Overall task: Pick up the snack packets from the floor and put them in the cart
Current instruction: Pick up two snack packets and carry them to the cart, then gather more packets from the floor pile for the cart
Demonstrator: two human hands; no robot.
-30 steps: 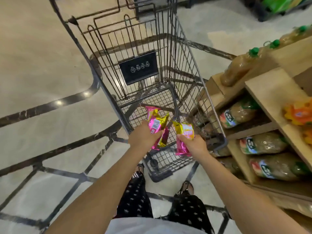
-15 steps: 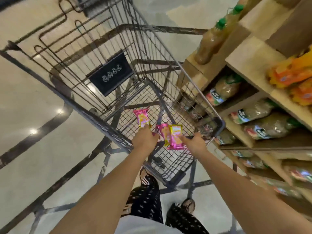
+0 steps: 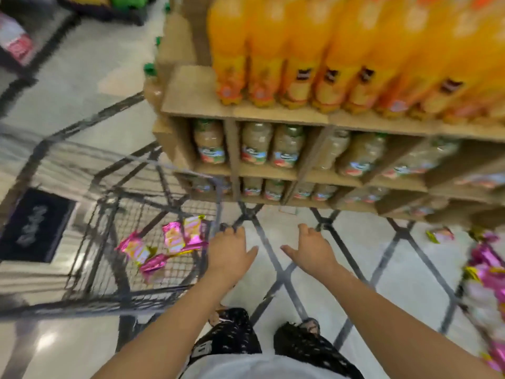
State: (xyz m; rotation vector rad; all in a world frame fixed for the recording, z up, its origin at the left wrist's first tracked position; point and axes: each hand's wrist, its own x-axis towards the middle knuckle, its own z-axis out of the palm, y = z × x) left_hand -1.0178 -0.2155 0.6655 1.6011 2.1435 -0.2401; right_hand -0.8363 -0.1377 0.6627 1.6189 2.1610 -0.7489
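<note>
Several pink-and-yellow snack packets point(image 3: 166, 243) lie on the wire bottom of the grey shopping cart point(image 3: 114, 296) at lower left. My left hand point(image 3: 231, 251) hovers just right of the cart's rim, fingers relaxed and empty. My right hand point(image 3: 310, 251) is spread open over the floor, holding nothing. More pink snack packets point(image 3: 486, 272) lie in a pile on the floor at the far right, and a single packet point(image 3: 440, 234) lies near the shelf's base. The view is motion-blurred.
A wooden shelf unit point(image 3: 246, 110) stands straight ahead with orange drink bottles point(image 3: 314, 64) on top and brownish bottles point(image 3: 257, 147) in the compartments below. The pale tiled floor point(image 3: 278, 258) with dark lines lies between cart and shelf. My legs point(image 3: 235, 335) are below.
Both hands let go of the packets, which now lie in the cart. My view swung right towards the shelf, and both hands moved out of the cart over the floor.
</note>
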